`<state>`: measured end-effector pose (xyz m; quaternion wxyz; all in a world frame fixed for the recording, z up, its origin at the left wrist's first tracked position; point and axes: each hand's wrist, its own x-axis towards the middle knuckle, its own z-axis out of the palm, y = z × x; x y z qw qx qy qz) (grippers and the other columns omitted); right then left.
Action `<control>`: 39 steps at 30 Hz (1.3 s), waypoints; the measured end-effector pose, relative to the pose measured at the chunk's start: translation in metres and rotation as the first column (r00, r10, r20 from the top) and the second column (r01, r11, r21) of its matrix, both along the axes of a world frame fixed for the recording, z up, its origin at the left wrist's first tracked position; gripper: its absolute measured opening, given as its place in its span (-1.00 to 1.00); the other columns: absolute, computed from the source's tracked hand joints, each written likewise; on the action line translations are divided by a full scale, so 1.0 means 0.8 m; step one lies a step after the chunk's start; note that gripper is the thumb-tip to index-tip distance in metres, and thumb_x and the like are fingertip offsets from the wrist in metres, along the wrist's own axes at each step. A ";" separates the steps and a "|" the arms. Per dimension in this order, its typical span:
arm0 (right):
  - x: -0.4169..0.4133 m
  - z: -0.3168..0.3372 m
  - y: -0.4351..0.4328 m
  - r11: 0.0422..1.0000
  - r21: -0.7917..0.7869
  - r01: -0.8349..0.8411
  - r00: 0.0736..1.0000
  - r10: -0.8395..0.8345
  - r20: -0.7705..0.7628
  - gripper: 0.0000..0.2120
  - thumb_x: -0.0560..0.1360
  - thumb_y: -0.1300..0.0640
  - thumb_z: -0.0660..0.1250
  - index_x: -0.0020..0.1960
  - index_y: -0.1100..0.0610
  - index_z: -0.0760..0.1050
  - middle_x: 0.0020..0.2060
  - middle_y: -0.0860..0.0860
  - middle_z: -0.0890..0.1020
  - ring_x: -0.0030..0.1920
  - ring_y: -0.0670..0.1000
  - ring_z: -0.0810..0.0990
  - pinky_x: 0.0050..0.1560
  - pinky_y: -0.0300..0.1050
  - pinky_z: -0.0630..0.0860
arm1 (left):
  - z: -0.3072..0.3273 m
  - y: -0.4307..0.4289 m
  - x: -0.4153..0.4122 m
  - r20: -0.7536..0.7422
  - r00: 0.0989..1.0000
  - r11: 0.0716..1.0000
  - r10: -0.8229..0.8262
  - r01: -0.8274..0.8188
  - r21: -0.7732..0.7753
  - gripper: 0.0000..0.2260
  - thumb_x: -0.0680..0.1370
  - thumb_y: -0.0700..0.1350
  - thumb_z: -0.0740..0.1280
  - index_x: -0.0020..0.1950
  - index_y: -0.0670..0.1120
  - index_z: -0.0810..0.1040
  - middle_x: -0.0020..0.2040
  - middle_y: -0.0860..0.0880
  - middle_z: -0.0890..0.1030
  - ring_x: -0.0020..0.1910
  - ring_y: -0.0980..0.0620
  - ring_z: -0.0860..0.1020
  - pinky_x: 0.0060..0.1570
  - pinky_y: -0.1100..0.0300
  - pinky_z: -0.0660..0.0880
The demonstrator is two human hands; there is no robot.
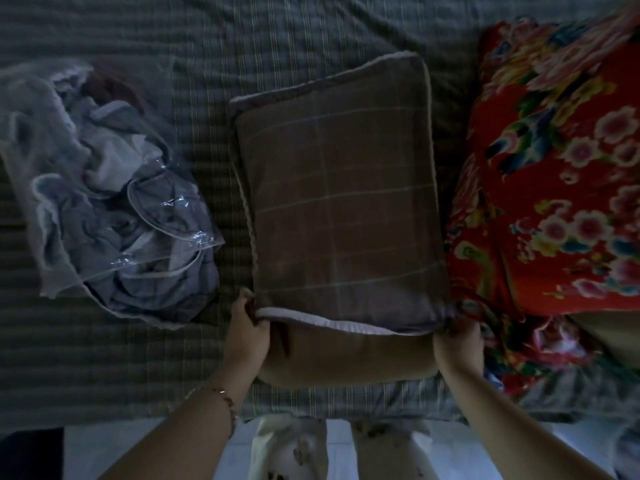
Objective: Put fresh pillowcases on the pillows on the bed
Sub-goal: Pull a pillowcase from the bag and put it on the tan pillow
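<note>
Left hand (247, 329) pinching pillowcase (346, 202) hem, right hand (458, 341) gripping opposite corner (partly hidden), bare pillow (346, 360) end between

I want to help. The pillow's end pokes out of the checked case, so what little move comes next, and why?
Probably pull the open edge of the checked pillowcase toward you, over the bare end of the pillow. The left hand and right hand each grip a corner of it.
</note>
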<state>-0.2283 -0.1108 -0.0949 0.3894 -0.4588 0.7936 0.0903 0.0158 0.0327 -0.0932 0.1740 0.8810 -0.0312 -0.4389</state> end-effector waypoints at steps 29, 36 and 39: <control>0.105 0.091 -0.019 0.751 0.402 -0.524 0.780 0.613 -0.127 0.07 0.14 -0.53 0.19 0.48 -0.03 -0.03 0.42 0.31 0.14 0.41 0.34 0.11 0.36 0.21 0.09 | 0.116 -0.130 -0.057 -0.458 0.878 0.967 0.142 -0.221 -0.125 -0.75 0.53 0.06 0.12 -0.15 -0.05 0.50 -0.06 -0.12 0.53 -0.01 -0.11 0.48 0.11 -0.03 0.39; 0.085 0.099 -0.044 0.796 0.159 -0.584 0.805 0.593 -0.012 -0.67 0.36 -0.28 0.25 -0.20 -0.02 0.43 -0.33 -0.04 0.53 -0.33 -0.02 0.51 -0.36 -0.17 0.45 | 0.082 -0.085 -0.038 -0.178 0.881 0.884 -0.438 0.385 -0.266 -0.88 0.55 -0.17 0.18 -0.12 -0.02 0.48 -0.22 0.00 0.54 -0.19 -0.03 0.53 -0.24 0.20 0.47; 0.087 0.121 -0.094 0.874 0.098 -0.477 0.877 0.465 0.120 -0.74 0.36 -0.18 0.33 -0.28 0.01 0.48 -0.34 -0.04 0.53 -0.33 -0.02 0.50 -0.40 -0.17 0.40 | 0.065 -0.060 -0.013 0.303 0.439 0.441 -0.846 0.895 -0.067 -0.72 0.30 -0.20 0.43 0.00 -0.11 0.61 -0.02 -0.08 0.63 0.03 -0.15 0.59 0.05 -0.09 0.52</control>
